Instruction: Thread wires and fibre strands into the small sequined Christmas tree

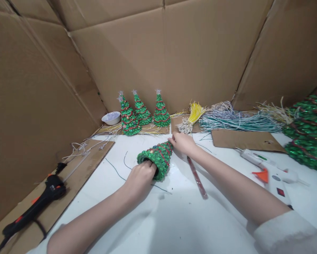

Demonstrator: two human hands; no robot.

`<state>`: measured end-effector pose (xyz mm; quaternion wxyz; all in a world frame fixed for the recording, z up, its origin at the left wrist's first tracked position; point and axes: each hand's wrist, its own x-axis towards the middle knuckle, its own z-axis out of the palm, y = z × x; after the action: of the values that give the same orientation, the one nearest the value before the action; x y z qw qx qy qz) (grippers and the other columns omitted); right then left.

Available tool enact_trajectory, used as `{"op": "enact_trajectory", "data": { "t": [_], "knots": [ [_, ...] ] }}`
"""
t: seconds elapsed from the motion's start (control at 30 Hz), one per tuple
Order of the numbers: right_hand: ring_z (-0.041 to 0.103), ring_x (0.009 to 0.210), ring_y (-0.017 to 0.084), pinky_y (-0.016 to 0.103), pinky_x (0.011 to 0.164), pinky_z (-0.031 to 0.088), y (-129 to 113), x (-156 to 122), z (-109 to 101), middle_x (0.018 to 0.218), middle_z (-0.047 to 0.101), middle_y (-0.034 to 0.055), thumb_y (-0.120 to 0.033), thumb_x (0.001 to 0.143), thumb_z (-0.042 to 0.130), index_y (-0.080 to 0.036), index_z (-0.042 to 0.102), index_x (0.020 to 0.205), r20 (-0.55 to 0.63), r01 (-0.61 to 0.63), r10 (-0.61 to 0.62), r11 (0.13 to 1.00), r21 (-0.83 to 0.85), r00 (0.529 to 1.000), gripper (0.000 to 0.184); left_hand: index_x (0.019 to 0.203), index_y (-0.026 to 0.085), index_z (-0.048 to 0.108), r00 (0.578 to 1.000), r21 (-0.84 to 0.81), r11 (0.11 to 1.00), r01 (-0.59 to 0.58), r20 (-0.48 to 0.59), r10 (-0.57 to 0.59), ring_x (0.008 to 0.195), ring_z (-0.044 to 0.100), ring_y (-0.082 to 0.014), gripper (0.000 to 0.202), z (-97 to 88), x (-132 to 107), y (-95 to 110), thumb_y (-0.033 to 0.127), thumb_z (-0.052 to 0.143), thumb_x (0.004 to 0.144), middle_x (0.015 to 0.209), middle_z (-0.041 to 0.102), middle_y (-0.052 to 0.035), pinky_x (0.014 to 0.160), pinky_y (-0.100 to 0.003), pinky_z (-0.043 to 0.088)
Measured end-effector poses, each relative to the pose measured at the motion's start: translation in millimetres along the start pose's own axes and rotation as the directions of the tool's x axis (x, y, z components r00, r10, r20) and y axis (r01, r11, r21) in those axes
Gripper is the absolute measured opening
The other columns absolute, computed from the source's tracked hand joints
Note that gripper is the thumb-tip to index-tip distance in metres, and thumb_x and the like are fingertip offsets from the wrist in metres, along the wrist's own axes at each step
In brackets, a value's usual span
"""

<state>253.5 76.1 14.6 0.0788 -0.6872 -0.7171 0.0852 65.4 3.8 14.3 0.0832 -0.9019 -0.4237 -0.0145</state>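
Green tree (162, 155), left fingers (148, 168) partly hidden inside

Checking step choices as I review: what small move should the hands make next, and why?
Probably a gentle push inside the tree by the left hand, with the right hand steadying the tip: the left reaches into the open base, and the right is closed at the tip. What lies inside is hidden.

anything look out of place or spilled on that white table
A few loose dark wires lie strewn on the white table near the hand-held tree, away from the bundled wires at the back, so they look stray. I see no clear spill or damage.
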Motion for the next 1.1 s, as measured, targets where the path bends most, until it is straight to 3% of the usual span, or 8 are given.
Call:
{"op": "enact_trajectory", "data": {
  "t": [0.4,0.6,0.77,1.1],
  "knots": [
    [0.059,0.096,0.024,0.03,0.076,0.043,8,7,-1,0.1,0.064,0.0159,-0.032,0.09,0.036,-0.009,0.054,0.104,0.024,-0.001,0.0,1.0,0.018,1.0,0.032,0.086,0.014,0.056,0.999,0.113,0.994,-0.009,0.038,0.005,0.072,0.06,-0.0209,0.029,2.1,-2,0,-0.003,0.037,0.071,0.08,0.06,-0.0087,0.057,-0.03,0.048],
    [0.058,0.091,0.016,0.037,0.081,0.046,18,12,-9,0.099,0.061,0.0067,-0.033,0.088,0.047,-0.012,0.057,0.099,0.085,0.033,-0.032,0.999,-0.012,0.996,0.026,0.083,0.013,0.055,0.997,0.236,0.972,0.002,0.07,-0.019,0.069,0.059,-0.0198,0.031,-5.9,1,7,-0.007,0.036,0.069,0.077,0.057,-0.0084,0.056,-0.028,0.048],
    [0.058,0.09,0.016,0.036,0.079,0.048,17,11,-10,0.101,0.06,0.006,-0.032,0.087,0.049,-0.013,0.057,0.1,0.126,0.075,-0.071,0.997,-0.029,0.989,0.024,0.082,0.01,0.057,0.998,0.312,0.949,0.036,0.042,-0.052,0.065,0.059,-0.0211,0.035,-1.3,0,10,-0.01,0.034,0.067,0.077,0.057,-0.0104,0.049,-0.029,0.048],
    [0.058,0.093,0.017,0.037,0.08,0.048,13,8,-11,0.104,0.059,0.0066,-0.03,0.087,0.05,-0.013,0.056,0.103,0.137,0.093,-0.082,0.993,-0.075,0.987,0.024,0.08,0.011,0.056,0.995,0.229,0.969,0.094,-0.047,-0.086,0.058,0.057,-0.0189,0.033,8.0,-4,4,-0.01,0.033,0.067,0.076,0.054,-0.0079,0.045,-0.027,0.046]
  ]
}}
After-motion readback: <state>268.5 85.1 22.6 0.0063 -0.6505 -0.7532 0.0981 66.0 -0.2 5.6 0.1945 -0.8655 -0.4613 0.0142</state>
